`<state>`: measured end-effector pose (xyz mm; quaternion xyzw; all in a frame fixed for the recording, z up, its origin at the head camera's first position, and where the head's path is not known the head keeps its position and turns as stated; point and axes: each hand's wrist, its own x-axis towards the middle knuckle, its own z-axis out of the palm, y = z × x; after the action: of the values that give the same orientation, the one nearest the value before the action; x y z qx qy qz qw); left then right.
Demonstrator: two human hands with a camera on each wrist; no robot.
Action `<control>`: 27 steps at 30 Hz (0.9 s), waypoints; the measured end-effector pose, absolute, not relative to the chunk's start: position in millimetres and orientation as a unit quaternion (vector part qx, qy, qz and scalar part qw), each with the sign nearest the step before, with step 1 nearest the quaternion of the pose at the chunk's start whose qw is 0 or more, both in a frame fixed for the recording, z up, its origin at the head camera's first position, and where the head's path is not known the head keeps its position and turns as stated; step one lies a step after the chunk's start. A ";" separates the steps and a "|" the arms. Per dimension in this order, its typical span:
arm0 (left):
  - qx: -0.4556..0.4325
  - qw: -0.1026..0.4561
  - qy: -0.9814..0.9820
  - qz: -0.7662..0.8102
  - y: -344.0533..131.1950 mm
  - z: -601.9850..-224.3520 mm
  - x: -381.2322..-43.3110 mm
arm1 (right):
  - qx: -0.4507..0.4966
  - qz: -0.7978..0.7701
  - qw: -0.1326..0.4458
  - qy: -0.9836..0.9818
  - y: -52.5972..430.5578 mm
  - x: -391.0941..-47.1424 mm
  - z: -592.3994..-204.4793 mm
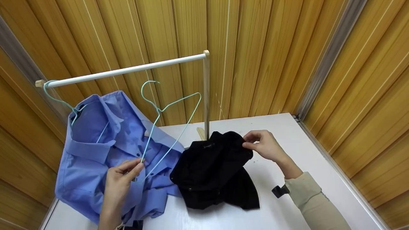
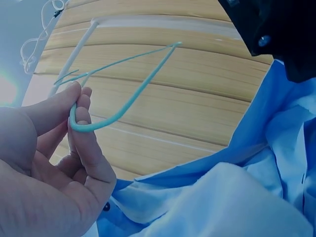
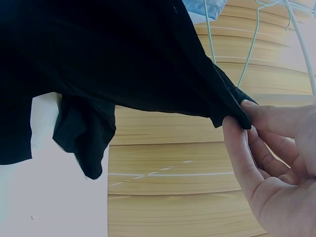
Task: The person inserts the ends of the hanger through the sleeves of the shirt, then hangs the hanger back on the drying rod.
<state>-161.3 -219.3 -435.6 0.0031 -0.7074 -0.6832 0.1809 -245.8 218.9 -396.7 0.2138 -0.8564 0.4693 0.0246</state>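
Left of the black garment (image 1: 212,174), the person's left hand (image 1: 119,179) pinches a thin pale-green wire hanger (image 1: 158,110) between thumb and fingers. At the garment's right edge, the right hand (image 1: 264,146) pinches a bit of its cloth. The garment hangs bunched, dark and matte, over the white surface (image 1: 271,210), with a small mark (too tiny for me to read). Farther left of it, a blue buttoned shirt (image 1: 91,174) hangs from a white rail (image 1: 127,70); behind it stands a wood-plank wall (image 1: 255,64).
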 end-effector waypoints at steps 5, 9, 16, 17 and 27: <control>-0.003 0.183 -0.711 -0.679 -225.4 -439.5 -158.7 | 0.211 0.470 0.027 -0.857 220.0 -247.2 -399.1; -0.027 0.193 -0.712 -0.675 -229.8 -442.9 -156.1 | 0.209 0.467 0.033 -0.859 221.0 -248.7 -400.2; -0.051 0.197 -0.696 -0.689 -234.2 -445.9 -152.0 | 0.205 0.464 0.031 -0.861 222.4 -250.1 -400.4; -0.048 0.195 -0.696 -0.690 -234.6 -446.1 -151.3 | 0.204 0.464 0.029 -0.861 222.7 -250.2 -400.4; -0.030 0.177 -0.701 -0.690 -239.2 -450.5 -143.0 | 0.202 0.467 0.022 -0.861 227.1 -253.6 -401.7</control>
<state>-143.0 -239.2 -450.5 -0.0301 -0.7015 -0.6896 0.1775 -253.6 227.1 -401.7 0.2016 -0.8609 0.4667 0.0217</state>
